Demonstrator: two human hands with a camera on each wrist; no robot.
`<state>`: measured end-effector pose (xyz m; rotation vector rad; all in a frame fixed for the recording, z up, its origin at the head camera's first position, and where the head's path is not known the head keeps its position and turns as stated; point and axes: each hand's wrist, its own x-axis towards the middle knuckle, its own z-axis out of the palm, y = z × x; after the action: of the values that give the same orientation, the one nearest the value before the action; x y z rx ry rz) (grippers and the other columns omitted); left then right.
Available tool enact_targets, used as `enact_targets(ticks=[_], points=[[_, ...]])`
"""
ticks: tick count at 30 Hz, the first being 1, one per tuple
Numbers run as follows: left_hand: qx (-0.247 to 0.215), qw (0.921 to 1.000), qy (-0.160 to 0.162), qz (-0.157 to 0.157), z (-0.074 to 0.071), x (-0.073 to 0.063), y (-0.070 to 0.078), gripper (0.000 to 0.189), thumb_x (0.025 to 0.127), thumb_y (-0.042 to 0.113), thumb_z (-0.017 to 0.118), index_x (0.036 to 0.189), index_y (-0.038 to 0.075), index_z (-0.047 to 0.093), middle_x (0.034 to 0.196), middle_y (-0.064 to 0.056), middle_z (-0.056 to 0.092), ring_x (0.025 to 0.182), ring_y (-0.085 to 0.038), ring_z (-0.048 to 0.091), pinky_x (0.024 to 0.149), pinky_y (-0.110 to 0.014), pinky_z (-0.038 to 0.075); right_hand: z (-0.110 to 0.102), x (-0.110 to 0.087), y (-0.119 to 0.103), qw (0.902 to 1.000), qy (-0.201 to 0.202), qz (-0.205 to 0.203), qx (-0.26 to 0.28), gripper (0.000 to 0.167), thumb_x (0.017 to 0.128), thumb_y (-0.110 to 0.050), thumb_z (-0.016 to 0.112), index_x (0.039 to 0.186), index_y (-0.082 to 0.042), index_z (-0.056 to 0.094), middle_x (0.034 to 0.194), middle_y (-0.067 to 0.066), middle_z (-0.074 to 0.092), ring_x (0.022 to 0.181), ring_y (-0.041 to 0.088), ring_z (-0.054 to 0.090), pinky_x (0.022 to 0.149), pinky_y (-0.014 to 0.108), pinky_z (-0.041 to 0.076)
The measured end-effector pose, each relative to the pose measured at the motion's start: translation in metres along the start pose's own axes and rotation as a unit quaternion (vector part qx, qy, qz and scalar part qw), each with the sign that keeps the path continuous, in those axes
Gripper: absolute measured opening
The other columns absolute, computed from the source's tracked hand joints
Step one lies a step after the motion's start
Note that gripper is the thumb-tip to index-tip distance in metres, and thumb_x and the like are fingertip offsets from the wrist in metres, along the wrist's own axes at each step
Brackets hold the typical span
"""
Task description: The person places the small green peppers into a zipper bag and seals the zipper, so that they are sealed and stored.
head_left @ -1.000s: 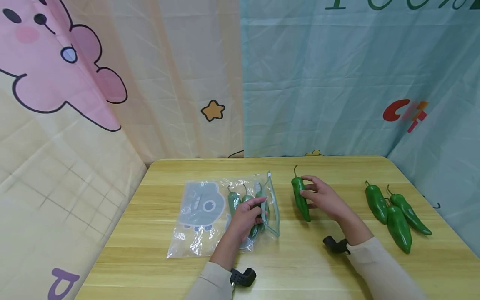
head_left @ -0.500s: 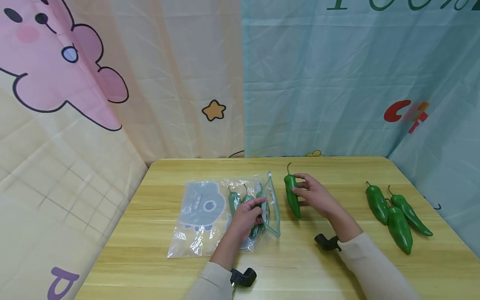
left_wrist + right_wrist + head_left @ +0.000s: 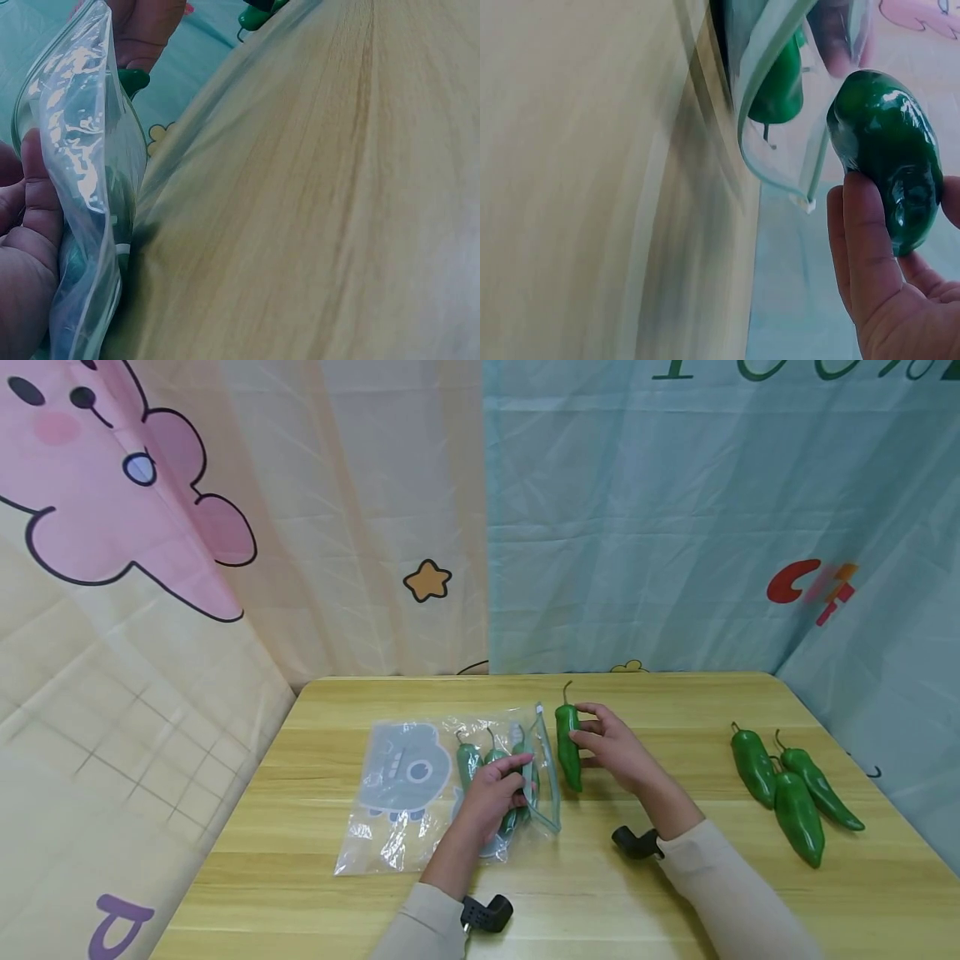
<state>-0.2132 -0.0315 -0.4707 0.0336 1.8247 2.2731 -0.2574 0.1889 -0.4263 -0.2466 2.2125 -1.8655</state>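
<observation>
My right hand (image 3: 611, 747) grips a long green chili pepper (image 3: 567, 747) by its side, stem pointing to the far side, just right of a clear zip bag's mouth. In the right wrist view, fingers and thumb lie round the glossy pepper (image 3: 889, 150), beside the bag's pale green zip edge (image 3: 769, 180). The clear zip bag (image 3: 405, 847) lies flat with its parted mouth facing right. Several green peppers (image 3: 468, 762) show inside it, partly covered by my left hand (image 3: 487, 797). That hand pinches the bag's upper lip; plastic partly hides its fingertips in the left wrist view.
Three more green peppers (image 3: 798, 818) lie together at the right of the wooden table (image 3: 585, 902). A patterned cloth curtain (image 3: 360, 527) stands behind the table and at both sides. A black wrist camera (image 3: 487, 914) sits on each wrist.
The right hand has carried its pepper leftward, close to the bag's mouth, and the pepper has turned more upright in view. The left hand and the bag have stayed in place.
</observation>
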Motion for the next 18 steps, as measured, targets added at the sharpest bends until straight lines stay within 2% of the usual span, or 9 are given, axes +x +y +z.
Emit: enact_targets(ticks=[7, 18], points=[[0.006, 1.0, -0.001, 0.001, 0.001, -0.001, 0.002, 0.042, 0.09, -0.003, 0.053, 0.131, -0.004, 0.06, 0.114, -0.014, 0.062, 0.082, -0.014, 0.065, 0.065, -0.023, 0.053, 0.011, 0.005, 0.001, 0.9999, 0.001, 0.008, 0.015, 0.059, 0.102, -0.016, 0.054, 0.152, -0.007, 0.024, 0.138, 0.027, 0.046, 0.113, 0.034, 0.059, 0.088, 0.051, 0.054], [0.004, 1.0, 0.004, -0.008, 0.0, 0.001, 0.001, 0.04, 0.089, -0.003, 0.053, 0.128, -0.001, 0.064, 0.11, -0.013, 0.062, 0.081, -0.014, 0.064, 0.064, -0.023, 0.053, 0.025, 0.008, 0.006, 0.9995, -0.019, 0.02, 0.018, 0.053, 0.101, -0.011, 0.053, 0.148, -0.005, 0.028, 0.134, 0.029, 0.05, 0.108, 0.033, 0.062, 0.085, 0.052, 0.055]])
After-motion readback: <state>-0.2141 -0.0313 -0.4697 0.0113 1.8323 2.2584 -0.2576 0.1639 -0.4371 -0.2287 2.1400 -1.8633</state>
